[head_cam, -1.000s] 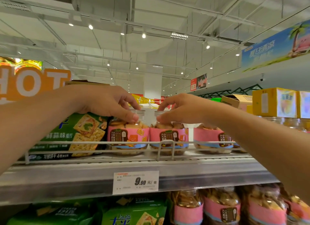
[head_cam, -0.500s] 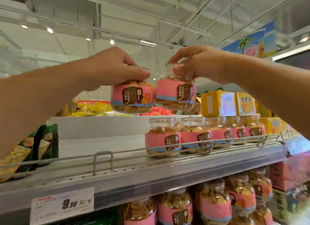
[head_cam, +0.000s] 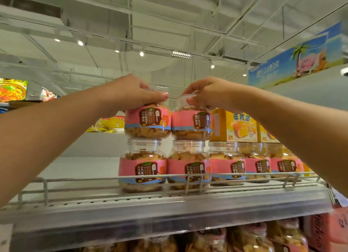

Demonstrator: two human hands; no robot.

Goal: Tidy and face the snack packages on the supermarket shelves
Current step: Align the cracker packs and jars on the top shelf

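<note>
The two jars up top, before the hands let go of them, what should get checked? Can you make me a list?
1. Left top jar sits on the lid of the jar below: ok.
2. Right top jar sits on its lower jar: ok.
3. Labels face forward: ok.
4. Top jars upright: left ok, right looks slightly tilted, not ok.
5. Left hand and right hand grip the lids: ok.
6. Stack steady once released: cannot tell.

Clear biscuit jars (head_cam: 142, 173) carry pink labels with a blue lower band and a brown text panel. Right of them, boxes (head_cam: 233, 125) are yellow-orange.
</note>
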